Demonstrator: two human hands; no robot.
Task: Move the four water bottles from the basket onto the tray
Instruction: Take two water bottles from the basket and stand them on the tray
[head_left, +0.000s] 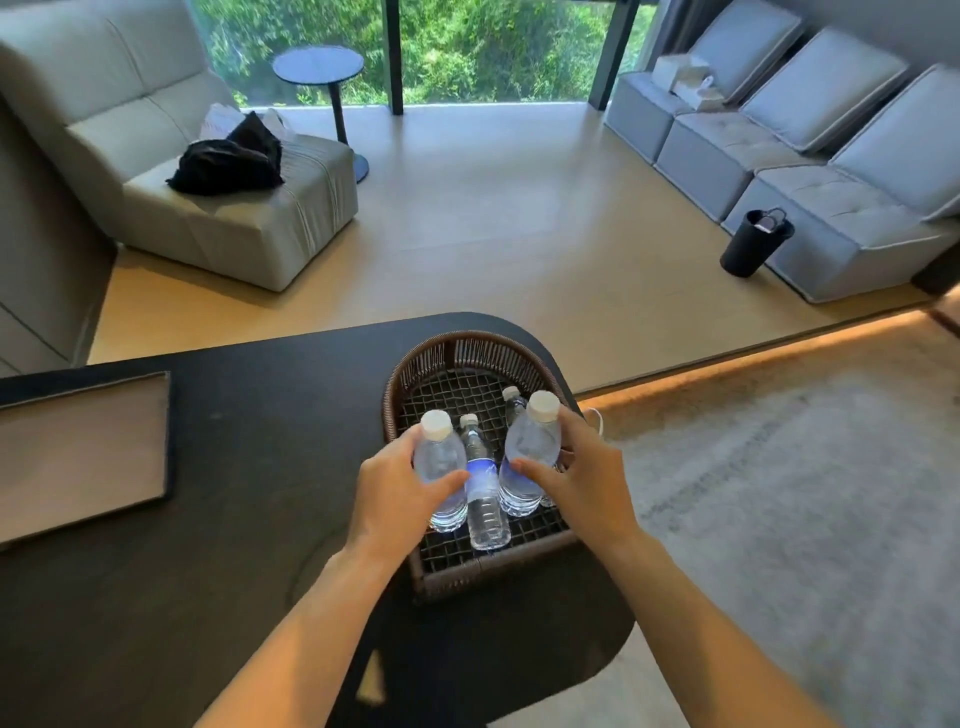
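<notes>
A brown wicker basket (467, 353) stands on the right end of the black table and holds several clear water bottles with white caps. My left hand (395, 493) is wrapped around the leftmost bottle (440, 457). My right hand (576, 478) grips the front right bottle (532, 447). Between them stands a bottle with a blue label (480, 488), untouched. A further bottle (513, 402) shows only its cap and neck behind the right one. The tray (78, 457), flat with a dark raised rim and a tan inside, lies at the table's left edge.
The black table (260, 415) has bare surface between basket and tray. Its rounded right end drops off beside a grey rug. Sofas, a round side table and a black bin stand farther off on the floor.
</notes>
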